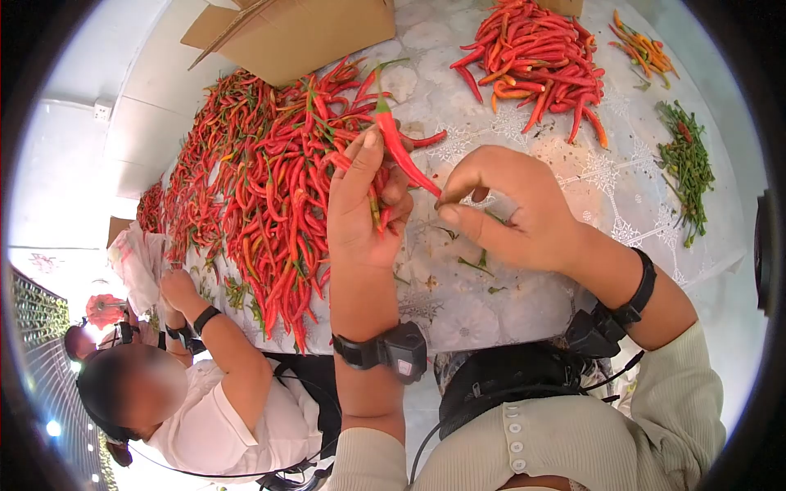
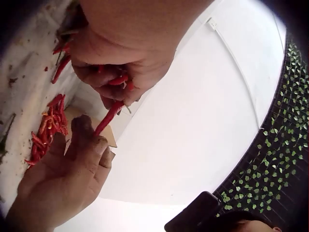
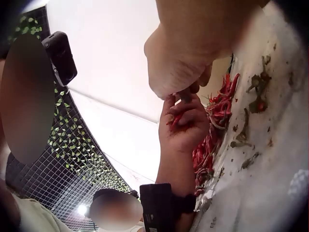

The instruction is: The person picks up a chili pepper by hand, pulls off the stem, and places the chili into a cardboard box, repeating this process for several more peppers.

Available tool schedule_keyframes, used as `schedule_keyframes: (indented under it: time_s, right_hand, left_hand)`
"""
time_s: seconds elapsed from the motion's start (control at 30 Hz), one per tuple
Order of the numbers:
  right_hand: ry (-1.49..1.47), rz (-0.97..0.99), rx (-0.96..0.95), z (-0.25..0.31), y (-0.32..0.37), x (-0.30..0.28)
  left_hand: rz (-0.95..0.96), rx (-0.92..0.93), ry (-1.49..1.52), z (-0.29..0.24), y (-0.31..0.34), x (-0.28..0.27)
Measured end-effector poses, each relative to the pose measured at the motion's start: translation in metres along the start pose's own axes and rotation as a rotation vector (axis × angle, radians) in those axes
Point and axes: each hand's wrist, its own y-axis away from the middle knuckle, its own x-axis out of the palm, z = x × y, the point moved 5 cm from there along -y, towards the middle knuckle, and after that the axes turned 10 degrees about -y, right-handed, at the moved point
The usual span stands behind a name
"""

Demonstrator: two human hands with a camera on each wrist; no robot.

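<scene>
A long red chili pepper with a green stem slants between both hands over the table. My left hand pinches it near the stem end, and the curled fingers keep a few more chilies in the palm. At the lower tip, thumb and forefinger of my right hand pinch the same chili. In the left wrist view that red chili runs from the left fingers down to the right fingertips. The right wrist view shows red chili inside the left hand, with the right fingers partly hidden.
Left of the hands spreads a large heap of red chilies, under a cardboard box. Farther back lie a smaller red pile, some orange chilies and green stems. Another person sits at the left.
</scene>
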Motion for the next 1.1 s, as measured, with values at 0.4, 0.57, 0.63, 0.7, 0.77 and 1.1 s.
schedule_keyframes:
  time_s: [0.4, 0.57, 0.63, 0.7, 0.77, 1.1]
  right_hand:
    - [-0.472, -0.327, 0.449, -0.034, -0.003, -0.017]
    - [-0.346, -0.275, 0.353, -0.029, -0.001, -0.015]
    - [-0.313, -0.292, 0.315, -0.030, -0.001, -0.016]
    - [-0.271, -0.300, 0.308, -0.032, -0.001, -0.019]
    - [-0.222, -0.295, 0.334, -0.034, -0.001, -0.020]
    - [-0.256, -0.233, 0.396, -0.039, 0.001, -0.017]
  left_hand:
    - [0.208, -0.181, -0.209, 0.016, 0.003, 0.008]
    - [0.141, -0.167, -0.188, 0.018, 0.004, 0.009]
    - [0.153, -0.154, -0.195, 0.017, 0.004, 0.009]
    - [0.167, -0.139, -0.244, 0.016, 0.006, 0.013]
    - [0.143, -0.139, -0.249, 0.016, 0.006, 0.013]
    - [0.187, -0.146, -0.258, 0.016, 0.006, 0.012]
